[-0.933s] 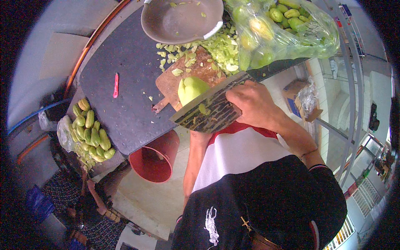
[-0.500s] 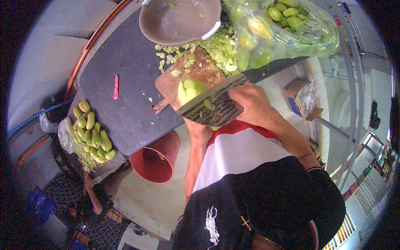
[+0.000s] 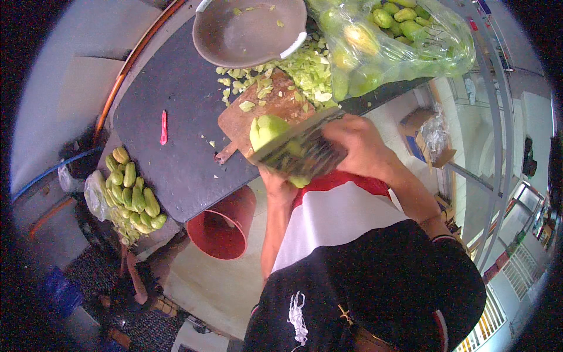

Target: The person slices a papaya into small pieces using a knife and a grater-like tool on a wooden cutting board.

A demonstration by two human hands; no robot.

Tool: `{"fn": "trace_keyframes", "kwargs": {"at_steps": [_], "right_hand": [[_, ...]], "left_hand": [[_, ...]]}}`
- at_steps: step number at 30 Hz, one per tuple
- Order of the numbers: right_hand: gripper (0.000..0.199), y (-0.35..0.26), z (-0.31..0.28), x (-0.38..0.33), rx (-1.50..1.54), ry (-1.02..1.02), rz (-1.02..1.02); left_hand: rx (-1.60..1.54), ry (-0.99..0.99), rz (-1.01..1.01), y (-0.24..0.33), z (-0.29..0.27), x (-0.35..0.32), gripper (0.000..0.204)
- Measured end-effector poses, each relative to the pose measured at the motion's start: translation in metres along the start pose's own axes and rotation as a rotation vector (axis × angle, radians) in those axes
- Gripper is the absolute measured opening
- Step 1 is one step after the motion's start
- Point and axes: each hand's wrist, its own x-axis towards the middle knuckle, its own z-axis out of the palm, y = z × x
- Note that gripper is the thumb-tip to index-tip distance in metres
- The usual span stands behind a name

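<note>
My right hand point(image 3: 358, 141) is closed around the grip of a wide-bladed cleaver point(image 3: 302, 146). The blade is smeared by motion, with pale green bits stuck on its face. Beneath it, my left hand point(image 3: 278, 183) holds a pale green, grooved vegetable point(image 3: 268, 130) that looks like a chayote; the blade hides most of the fingers. The vegetable's lobed end shows beyond the blade, over a wooden cutting board point(image 3: 237, 120) with a short handle. Chopped pale green pieces point(image 3: 314, 70) lie heaped along the board's far edge.
A brown basin point(image 3: 249, 35) stands at the far side of the dark table point(image 3: 187, 82). A clear bag of green produce point(image 3: 393, 47) lies right of it. A pink cutter point(image 3: 163, 128) lies left. Heaped green vegetables point(image 3: 132, 193), a red bucket point(image 3: 220, 232) and another person's arm point(image 3: 138, 281) are lower left.
The cleaver has shifted slightly and is now blurred, with my right hand moved a little toward the right. My left hand still holds the vegetable.
</note>
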Motion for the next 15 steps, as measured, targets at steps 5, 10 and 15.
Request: {"fn": "trace_keyframes", "kwargs": {"at_steps": [5, 10, 15], "right_hand": [[0.027, -0.042, -0.014, 0.017, -0.065, -0.108, -0.148], [0.024, -0.04, -0.012, 0.019, -0.076, -0.133, -0.172], [0.024, -0.033, -0.001, 0.017, -0.055, -0.057, -0.215]], "left_hand": [[-0.179, 0.089, -0.146, 0.001, -0.003, -0.007, 0.084], [-0.108, 0.035, -0.094, 0.0, -0.004, -0.008, 0.086], [-0.067, 0.043, -0.067, 0.001, -0.009, -0.011, 0.088]]}}
